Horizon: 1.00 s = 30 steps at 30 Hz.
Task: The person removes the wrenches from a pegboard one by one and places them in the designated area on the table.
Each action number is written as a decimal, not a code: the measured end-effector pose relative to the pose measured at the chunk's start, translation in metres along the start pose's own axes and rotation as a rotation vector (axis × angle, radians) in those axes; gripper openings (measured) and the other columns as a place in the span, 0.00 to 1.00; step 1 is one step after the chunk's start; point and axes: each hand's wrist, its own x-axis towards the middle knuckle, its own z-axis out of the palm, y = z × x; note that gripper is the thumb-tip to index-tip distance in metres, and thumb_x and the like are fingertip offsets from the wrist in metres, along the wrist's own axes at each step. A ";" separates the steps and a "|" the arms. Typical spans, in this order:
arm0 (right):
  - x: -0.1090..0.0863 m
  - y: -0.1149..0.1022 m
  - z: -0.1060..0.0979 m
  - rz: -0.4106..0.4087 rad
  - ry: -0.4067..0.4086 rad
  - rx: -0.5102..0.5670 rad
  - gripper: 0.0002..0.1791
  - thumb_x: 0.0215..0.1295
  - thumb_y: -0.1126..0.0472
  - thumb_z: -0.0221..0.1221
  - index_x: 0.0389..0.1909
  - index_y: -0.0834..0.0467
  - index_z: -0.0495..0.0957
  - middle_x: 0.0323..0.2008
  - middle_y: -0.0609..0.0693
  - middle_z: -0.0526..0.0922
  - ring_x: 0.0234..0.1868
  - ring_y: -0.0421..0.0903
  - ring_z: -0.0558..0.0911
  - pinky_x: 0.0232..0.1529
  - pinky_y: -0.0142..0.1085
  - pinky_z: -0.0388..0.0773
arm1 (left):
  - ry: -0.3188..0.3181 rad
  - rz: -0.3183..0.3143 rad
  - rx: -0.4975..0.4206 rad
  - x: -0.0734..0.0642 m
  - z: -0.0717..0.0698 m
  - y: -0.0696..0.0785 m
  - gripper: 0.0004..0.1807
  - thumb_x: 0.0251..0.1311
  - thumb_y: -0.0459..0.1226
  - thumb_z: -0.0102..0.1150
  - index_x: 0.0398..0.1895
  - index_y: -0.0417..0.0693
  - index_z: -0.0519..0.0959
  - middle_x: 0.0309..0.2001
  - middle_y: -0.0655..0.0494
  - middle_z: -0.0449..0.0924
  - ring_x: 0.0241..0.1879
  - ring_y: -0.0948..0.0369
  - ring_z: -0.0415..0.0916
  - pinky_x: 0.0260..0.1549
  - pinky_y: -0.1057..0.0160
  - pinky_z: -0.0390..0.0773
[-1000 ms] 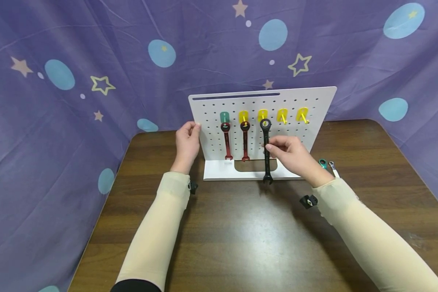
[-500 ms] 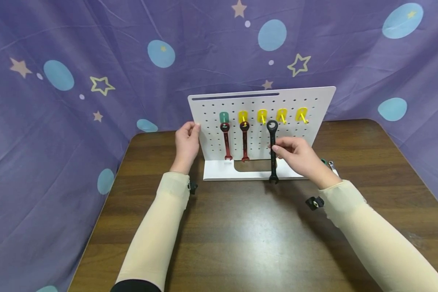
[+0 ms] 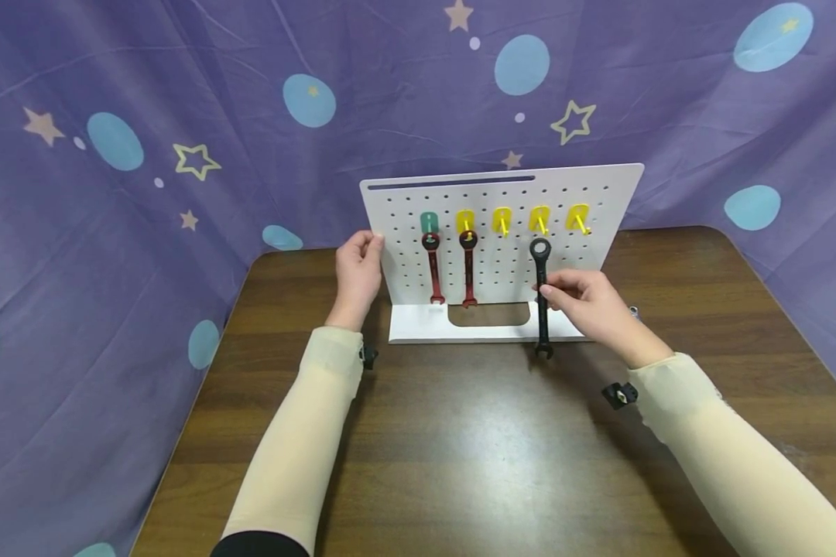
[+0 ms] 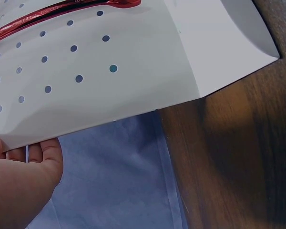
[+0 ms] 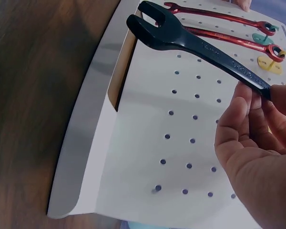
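Note:
My right hand (image 3: 585,305) pinches a black combination wrench (image 3: 542,294) by its shank, ring end up and open end down. The wrench hangs upright in front of the white pegboard (image 3: 404,209), its ring just below the fourth hook (image 3: 539,219). In the right wrist view the open jaw of the black wrench (image 5: 167,31) stands out over the board. My left hand (image 3: 358,275) grips the pegboard's left edge, with the fingers (image 4: 50,155) curled at the edge in the left wrist view. Two red wrenches (image 3: 435,271) hang from the green hook (image 3: 429,222) and the first yellow hook (image 3: 465,220).
Bare yellow hooks (image 3: 578,216) run along the board's right half. The board's base (image 3: 418,329) stands on a wooden table (image 3: 418,433). A small metal wrench end (image 3: 634,311) shows behind my right wrist. A purple curtain (image 3: 390,93) hangs behind.
My right hand has carried the black wrench off the third hook, rightward and slightly down to below the fourth hook. My left hand stays at the board's edge.

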 end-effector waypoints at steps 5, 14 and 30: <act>-0.003 0.006 -0.005 -0.009 0.006 -0.010 0.10 0.74 0.63 0.60 0.45 0.66 0.84 0.35 0.57 0.85 0.33 0.46 0.82 0.34 0.31 0.75 | 0.000 -0.003 -0.004 0.001 0.000 0.000 0.09 0.73 0.30 0.57 0.35 0.30 0.80 0.21 0.56 0.63 0.24 0.63 0.61 0.25 0.66 0.63; -0.010 0.014 -0.012 0.015 0.002 0.006 0.10 0.75 0.64 0.59 0.46 0.66 0.84 0.38 0.58 0.85 0.35 0.50 0.83 0.36 0.30 0.76 | -0.004 -0.009 0.006 0.000 0.000 0.001 0.10 0.73 0.30 0.57 0.35 0.30 0.80 0.21 0.55 0.64 0.24 0.62 0.62 0.25 0.66 0.63; -0.021 0.033 -0.030 0.096 0.022 -0.047 0.12 0.76 0.63 0.58 0.48 0.69 0.83 0.35 0.58 0.84 0.33 0.45 0.80 0.32 0.30 0.74 | -0.003 -0.019 0.002 -0.002 -0.001 0.004 0.10 0.73 0.30 0.57 0.36 0.29 0.80 0.21 0.56 0.64 0.23 0.64 0.61 0.24 0.66 0.63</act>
